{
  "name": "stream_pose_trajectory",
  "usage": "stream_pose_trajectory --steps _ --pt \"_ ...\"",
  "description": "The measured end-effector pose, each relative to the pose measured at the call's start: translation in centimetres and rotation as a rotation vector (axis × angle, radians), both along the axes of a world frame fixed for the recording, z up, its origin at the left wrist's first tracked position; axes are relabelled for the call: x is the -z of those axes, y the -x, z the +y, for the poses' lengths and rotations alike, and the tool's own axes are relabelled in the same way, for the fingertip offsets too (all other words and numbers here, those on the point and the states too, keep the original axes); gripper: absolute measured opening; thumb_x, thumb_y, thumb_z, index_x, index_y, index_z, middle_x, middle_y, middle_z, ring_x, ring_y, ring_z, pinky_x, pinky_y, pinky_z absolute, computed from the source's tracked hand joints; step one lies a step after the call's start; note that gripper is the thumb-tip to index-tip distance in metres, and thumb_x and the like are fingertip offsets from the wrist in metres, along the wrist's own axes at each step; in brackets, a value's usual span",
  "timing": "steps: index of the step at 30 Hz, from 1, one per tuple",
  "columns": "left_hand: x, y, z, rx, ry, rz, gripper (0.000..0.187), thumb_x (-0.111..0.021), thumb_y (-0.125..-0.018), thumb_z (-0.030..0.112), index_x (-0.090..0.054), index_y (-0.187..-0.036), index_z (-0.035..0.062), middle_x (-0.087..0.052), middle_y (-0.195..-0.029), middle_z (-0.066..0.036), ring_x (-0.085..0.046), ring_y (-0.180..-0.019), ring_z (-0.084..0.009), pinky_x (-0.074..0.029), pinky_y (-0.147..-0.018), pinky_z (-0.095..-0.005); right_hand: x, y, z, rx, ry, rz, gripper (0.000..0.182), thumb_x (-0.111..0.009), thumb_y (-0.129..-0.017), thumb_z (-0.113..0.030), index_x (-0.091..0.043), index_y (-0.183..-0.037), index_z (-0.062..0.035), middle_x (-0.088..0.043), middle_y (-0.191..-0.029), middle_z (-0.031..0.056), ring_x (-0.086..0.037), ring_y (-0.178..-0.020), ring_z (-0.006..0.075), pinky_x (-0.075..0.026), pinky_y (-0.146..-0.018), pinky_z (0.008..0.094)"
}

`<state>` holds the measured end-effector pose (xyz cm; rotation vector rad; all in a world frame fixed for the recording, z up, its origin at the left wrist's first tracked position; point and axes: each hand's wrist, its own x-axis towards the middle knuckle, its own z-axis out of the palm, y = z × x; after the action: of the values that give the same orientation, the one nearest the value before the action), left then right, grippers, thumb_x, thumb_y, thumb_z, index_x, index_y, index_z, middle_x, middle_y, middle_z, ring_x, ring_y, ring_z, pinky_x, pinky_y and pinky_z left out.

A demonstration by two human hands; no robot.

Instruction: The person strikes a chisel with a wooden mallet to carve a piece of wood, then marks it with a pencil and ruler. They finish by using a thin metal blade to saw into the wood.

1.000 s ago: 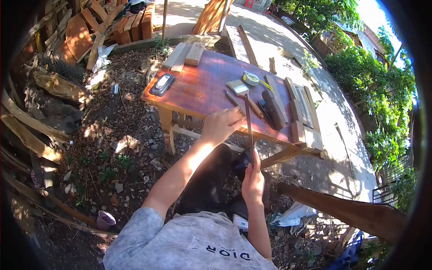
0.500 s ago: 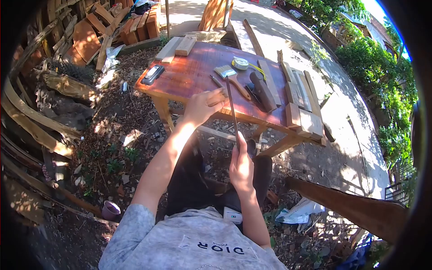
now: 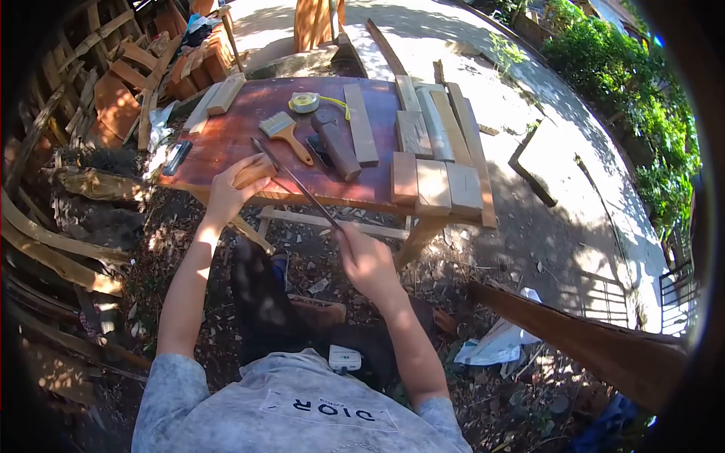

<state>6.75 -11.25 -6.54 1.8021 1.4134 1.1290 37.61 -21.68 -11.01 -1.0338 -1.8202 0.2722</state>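
My left hand (image 3: 229, 190) grips a small wooden block (image 3: 253, 173) over the table's near edge, fingers wrapped round it. My right hand (image 3: 367, 262) is closed round the near end of a long, thin, dark file (image 3: 308, 195), whose handle is hidden in the fist. The file slants up and left, its far part right at the block. Just beyond them on the reddish-brown table (image 3: 242, 113) lie a paintbrush (image 3: 285, 136), a yellow tape measure (image 3: 304, 103) and a dark wooden hand plane (image 3: 334, 143).
Wooden blocks (image 3: 433, 185) and strips line the table's right side; two pieces (image 3: 224, 96) lie at its far left corner. A dark phone-like object (image 3: 177, 158) sits at the left edge. A big brown board (image 3: 574, 325) juts in from the right. Scrap wood (image 3: 117, 106) is piled left.
The view has swung right, so the table sits further left. The file has gone from nearly upright to slanting leftward across the block. Both hands keep their hold.
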Motion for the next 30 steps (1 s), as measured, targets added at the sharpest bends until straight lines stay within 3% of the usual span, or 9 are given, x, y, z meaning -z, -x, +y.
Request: stream_pose_trajectory --steps 3,6,9,14,20,23,24,27,30 --pt "-0.3 -0.4 0.2 0.006 -0.004 -0.038 0.054 -0.082 -0.091 0.017 -0.065 -0.14 0.0023 -0.075 -0.126 -0.011 -0.068 -0.117 -0.0151 -0.053 -0.103 -0.0314 1.3 -1.2 1.1 -0.052 0.271 0.052 0.019 -0.061 -0.104 -0.011 -0.064 -0.122 -0.0034 -0.069 -0.086 0.02 -0.07 -0.078 0.0398 -0.054 -0.067 0.0475" --pt "-0.5 -0.6 0.4 -0.002 -0.045 -0.025 0.054 -0.082 -0.09 0.014 -0.065 -0.14 0.003 -0.076 -0.125 -0.012 -0.07 -0.116 -0.0159 -0.053 -0.103 -0.0323 1.0 0.3 1.6 -0.081 0.305 0.164 0.024 -0.057 -0.107 -0.014 -0.063 -0.129 -0.0068 -0.07 -0.089 0.0227 -0.07 -0.087 0.0427 -0.054 -0.072 0.049" --pt "-0.7 -1.0 0.0 -0.035 -0.047 0.033 0.053 -0.082 -0.09 0.01 -0.065 -0.139 0.0006 -0.075 -0.126 -0.011 -0.069 -0.116 -0.0153 -0.053 -0.104 -0.0313 0.7 2.6 1.2 -0.16 0.467 0.311 0.028 -0.053 -0.109 -0.018 -0.061 -0.134 -0.0082 -0.068 -0.086 0.0217 -0.069 -0.082 0.0416 -0.053 -0.072 0.0454" --pt "-0.6 -1.2 0.9 -0.135 -0.167 0.207 0.053 -0.085 -0.088 0.013 -0.068 -0.137 0.0039 -0.077 -0.121 -0.012 -0.071 -0.111 -0.0154 -0.055 -0.098 -0.032 0.3 5.9 1.2 -0.111 0.647 0.342 0.032 -0.047 -0.113 -0.025 -0.061 -0.135 -0.006 -0.062 -0.077 0.0138 -0.065 -0.069 0.0276 -0.05 -0.068 0.0386" --pt "0.2 -2.0 1.8 -0.227 -0.231 0.241 0.055 -0.086 -0.085 0.016 -0.069 -0.137 0.0078 -0.078 -0.118 -0.014 -0.076 -0.106 -0.024 -0.057 -0.093 -0.0342 2.3 6.4 1.4 -0.115 0.553 0.377 0.034 -0.045 -0.114 -0.028 -0.064 -0.131 -0.0059 -0.062 -0.076 0.0124 -0.065 -0.069 0.0234 -0.049 -0.068 0.0361" --pt "0.5 -2.2 2.1 -0.264 -0.262 0.276 0.055 -0.086 -0.085 0.017 -0.069 -0.136 0.0095 -0.077 -0.117 -0.016 -0.076 -0.107 -0.0286 -0.057 -0.092 -0.036 1.4 6.1 2.1 -0.148 0.721 0.357 0.036 -0.044 -0.114 -0.03 -0.065 -0.129 -0.0058 -0.064 -0.078 0.0135 -0.067 -0.073 0.0248 -0.051 -0.072 0.0372" --pt "0.8 -2.2 2.3 -0.269 -0.288 0.288 0.053 -0.085 -0.086 0.017 -0.069 -0.136 0.0085 -0.077 -0.116 -0.015 -0.076 -0.107 -0.0262 -0.057 -0.091 -0.0351 1.8 6.3 2.5 -0.167 0.692 0.405 0.038 -0.045 -0.114 -0.031 -0.067 -0.13 -0.0044 -0.058 -0.078 0.0057 -0.056 -0.073 0.0141 -0.047 -0.071 0.0319" --pt "0.7 -2.3 2.4 -0.268 -0.275 0.296 0.052 -0.085 -0.087 0.014 -0.069 -0.136 0.0059 -0.078 -0.115 -0.015 -0.076 -0.107 -0.023 -0.057 -0.092 -0.0337 3.1 6.5 3.3 -0.198 0.611 0.386 0.037 -0.042 -0.115 -0.033 -0.066 -0.13 -0.008 -0.063 -0.078 0.0134 -0.066 -0.072 0.0269 -0.051 -0.072 0.0401" --pt "1.2 -2.2 3.1 -0.252 -0.239 0.273 0.053 -0.084 -0.086 0.01 -0.068 -0.136 0.0032 -0.077 -0.118 -0.015 -0.075 -0.108 -0.0201 -0.057 -0.093 -0.0333 3.2 5.8 4.2 -0.215 0.739 0.358 0.036 -0.042 -0.114 -0.033 -0.067 -0.128 -0.0094 -0.061 -0.074 0.0166 -0.066 -0.07 0.0319 -0.049 -0.069 0.0412"
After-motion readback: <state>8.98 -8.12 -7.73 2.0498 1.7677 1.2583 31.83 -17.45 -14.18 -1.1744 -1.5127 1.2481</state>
